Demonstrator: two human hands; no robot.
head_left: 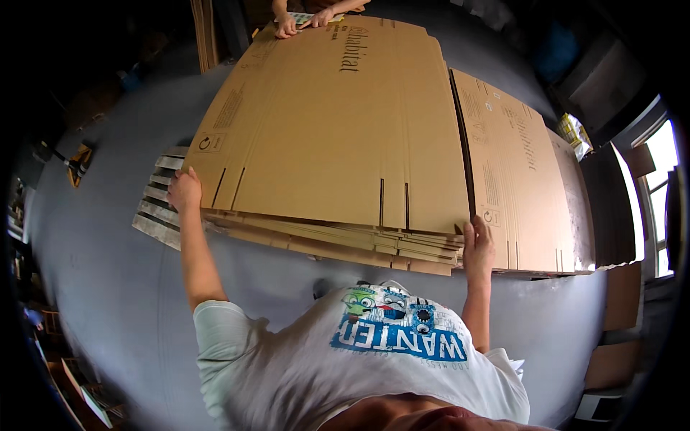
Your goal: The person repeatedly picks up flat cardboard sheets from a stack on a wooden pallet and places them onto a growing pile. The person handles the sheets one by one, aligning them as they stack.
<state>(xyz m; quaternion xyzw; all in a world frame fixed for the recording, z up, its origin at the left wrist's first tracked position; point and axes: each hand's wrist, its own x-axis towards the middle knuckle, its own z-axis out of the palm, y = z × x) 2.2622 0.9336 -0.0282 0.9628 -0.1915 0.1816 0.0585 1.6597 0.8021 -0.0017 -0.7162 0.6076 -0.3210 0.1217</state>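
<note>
A large flat cardboard box blank (323,136) lies on top of a stack of flattened cardboard (345,241) in front of me. Its near edge sits slightly above the uneven layers below. My left hand (185,189) is closed on the blank's left edge close to the near corner, fingers partly hidden behind the board. At the near right corner, my right hand (479,244) grips the same blank, its fingertips reaching up along the edge. Across from me, another person's hands (302,23) rest at the blank's far left corner, beside a pale sheet.
A second pile of printed cardboard blanks (514,172) stands close on the right, with a dark gap between. A slatted wooden pallet (159,205) shows under the left side. Grey floor (115,251) surrounds the stacks. A yellow-handled tool (79,165) lies far left; a window (660,187) is at right.
</note>
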